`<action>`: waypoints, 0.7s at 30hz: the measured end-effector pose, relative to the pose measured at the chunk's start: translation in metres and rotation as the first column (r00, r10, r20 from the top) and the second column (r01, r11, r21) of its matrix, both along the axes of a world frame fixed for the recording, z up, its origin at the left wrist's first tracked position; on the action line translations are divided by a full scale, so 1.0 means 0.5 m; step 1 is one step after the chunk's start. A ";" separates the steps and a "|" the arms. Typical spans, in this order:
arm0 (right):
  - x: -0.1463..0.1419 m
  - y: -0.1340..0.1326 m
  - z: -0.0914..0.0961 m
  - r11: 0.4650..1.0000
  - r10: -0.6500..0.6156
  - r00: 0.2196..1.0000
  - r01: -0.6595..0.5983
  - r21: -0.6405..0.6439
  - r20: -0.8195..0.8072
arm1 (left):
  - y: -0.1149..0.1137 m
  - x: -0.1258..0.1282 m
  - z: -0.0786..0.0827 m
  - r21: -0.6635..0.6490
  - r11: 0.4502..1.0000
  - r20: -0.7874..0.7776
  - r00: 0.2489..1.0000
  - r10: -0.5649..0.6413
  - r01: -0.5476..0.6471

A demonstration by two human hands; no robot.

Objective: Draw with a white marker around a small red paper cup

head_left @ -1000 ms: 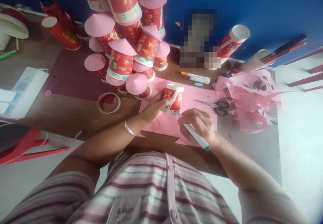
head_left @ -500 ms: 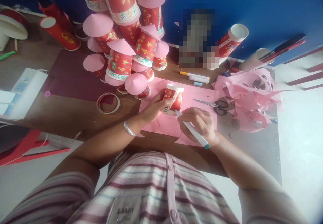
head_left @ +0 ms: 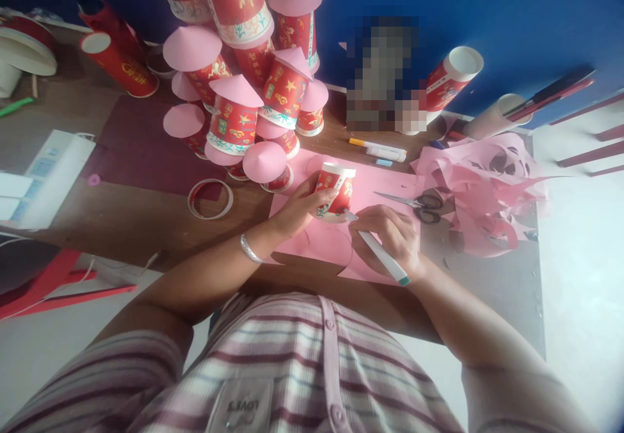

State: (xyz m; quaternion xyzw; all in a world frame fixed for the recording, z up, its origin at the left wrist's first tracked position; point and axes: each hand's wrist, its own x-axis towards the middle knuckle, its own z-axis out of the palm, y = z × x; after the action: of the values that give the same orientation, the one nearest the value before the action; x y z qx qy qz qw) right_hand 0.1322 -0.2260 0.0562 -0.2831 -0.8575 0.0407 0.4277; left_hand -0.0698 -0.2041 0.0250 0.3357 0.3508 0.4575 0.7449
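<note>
I log: left hand (head_left: 301, 207), curled round one cup (head_left: 343, 191); right hand (head_left: 392, 233), pinched on one marker (head_left: 383, 257), tip by cup's base.

Loc: craft wkspc | tbl (head_left: 168, 228) w/ mkr (head_left: 383, 257), scissors (head_left: 418, 204), ppr scraps (head_left: 463, 176)

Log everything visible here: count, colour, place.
held cup: one, red, centre
held marker: one, white, centre
paper sheet: one, pink, centre
scissors: one, dark handles, right
scraps: several, pink, right
roofed cups: many, red, pink cones, back
loose markers: count unclear, white and orange, back
open cup: one, red, back right
pen holder: one, pale, far right
near ring: one, white, left
mat: one, maroon, left
box: one, white, left
table: one, brown, beneath
left hand: one, holding cup
right hand: one, holding marker
</note>
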 end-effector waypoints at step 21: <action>0.000 -0.005 0.000 0.999 0.029 1.000 -0.029 -0.042 0.003 | 0.003 0.001 0.001 0.000 1.000 -0.032 0.999 0.029 -0.029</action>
State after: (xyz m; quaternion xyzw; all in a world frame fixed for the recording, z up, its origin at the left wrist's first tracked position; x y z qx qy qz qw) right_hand 0.1322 -0.2286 0.0562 -0.2795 -0.8612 0.0646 0.4196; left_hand -0.0691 -0.2026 0.0254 0.3376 0.3676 0.4629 0.7325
